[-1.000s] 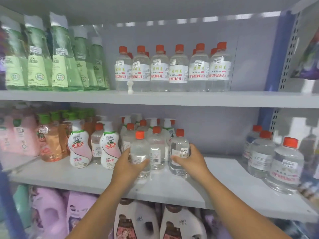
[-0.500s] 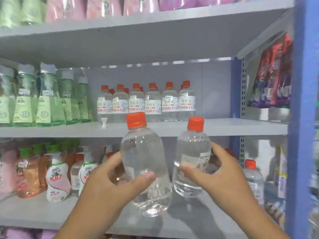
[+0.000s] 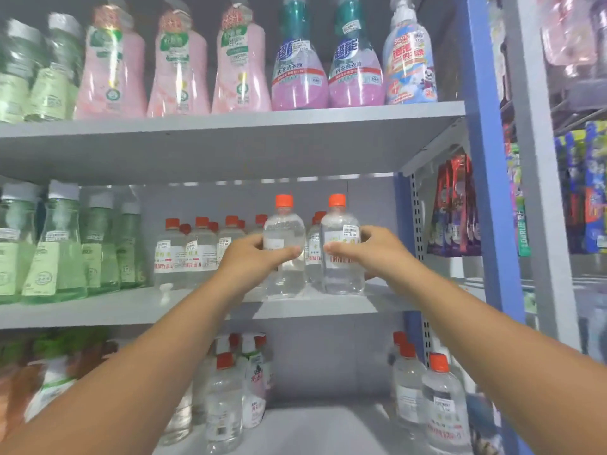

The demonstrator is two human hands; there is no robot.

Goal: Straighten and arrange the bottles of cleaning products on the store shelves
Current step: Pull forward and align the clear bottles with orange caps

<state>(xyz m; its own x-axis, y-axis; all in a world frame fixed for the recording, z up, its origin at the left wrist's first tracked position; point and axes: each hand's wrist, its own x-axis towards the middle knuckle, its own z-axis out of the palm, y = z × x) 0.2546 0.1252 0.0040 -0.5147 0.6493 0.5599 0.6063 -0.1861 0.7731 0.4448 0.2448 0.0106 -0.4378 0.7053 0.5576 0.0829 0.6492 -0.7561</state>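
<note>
Two clear bottles with orange caps stand upright at the front of the middle shelf (image 3: 328,308). My left hand (image 3: 253,257) grips the left bottle (image 3: 284,234) around its middle. The right bottle (image 3: 341,270), with a white label and a price sticker, is gripped by my right hand (image 3: 371,247). Behind them stands a row of the same orange-capped bottles (image 3: 200,251). Both bottle bases look to be on or just above the shelf board.
Green bottles (image 3: 52,251) fill the middle shelf's left part. Pink, purple and blue detergent bottles (image 3: 295,70) line the top shelf. More clear bottles (image 3: 440,408) stand on the lower shelf. A blue upright (image 3: 486,178) bounds the right side, with hanging sachets (image 3: 456,208) beside it.
Both hands lifted the two clear bottles from the lower shelf up to the middle shelf, in front of the matching row. The view tilted upward.
</note>
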